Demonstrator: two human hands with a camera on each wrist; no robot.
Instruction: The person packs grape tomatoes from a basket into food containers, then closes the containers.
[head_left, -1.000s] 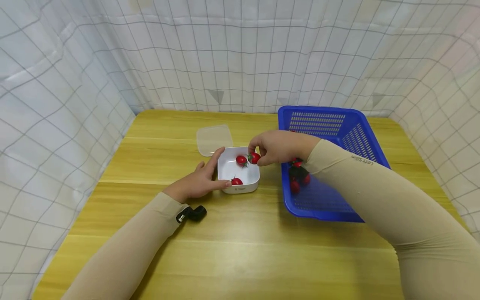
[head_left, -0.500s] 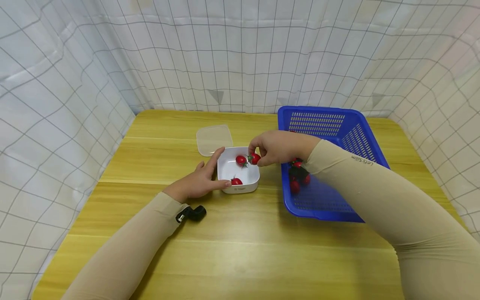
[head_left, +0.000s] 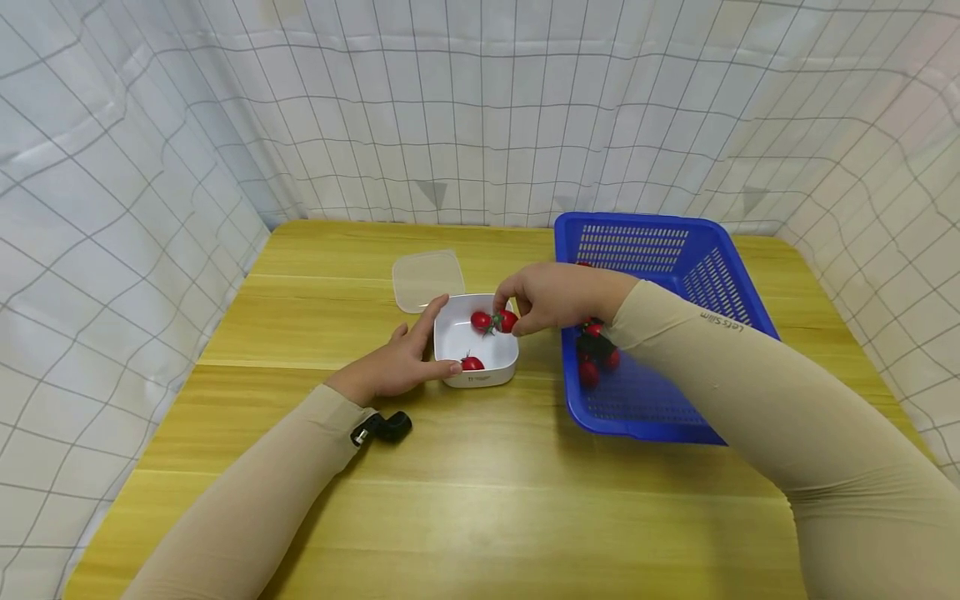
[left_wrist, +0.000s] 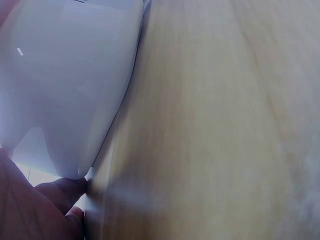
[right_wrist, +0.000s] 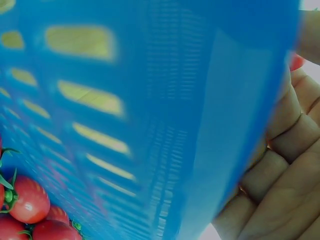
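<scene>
Over the right side of a white square food container (head_left: 459,340), my right hand (head_left: 558,293) pinches a cherry tomato (head_left: 507,322) with a green stem between thumb and fingertips. Inside the container lie a cherry tomato near the back (head_left: 481,320) and another by the front wall (head_left: 472,363). My left hand (head_left: 393,362) rests against the container's left side, thumb along the front rim and index finger stretched along the left edge. The left wrist view shows its fingers at the container's white outer wall (left_wrist: 75,90). In the right wrist view the basket wall hides part of my right hand (right_wrist: 285,150).
A blue plastic basket (head_left: 645,429) stands on the right, below my right forearm, with several cherry tomatoes (head_left: 588,373) along its left side. Behind the container a translucent lid (head_left: 427,279) lies flat on the wooden table (head_left: 480,500). Grid-patterned curtains (head_left: 480,117) enclose the table.
My right hand has shifted slightly left and down with the cherry tomato, bringing it closer to the one at the container's back. My left hand stays in place.
</scene>
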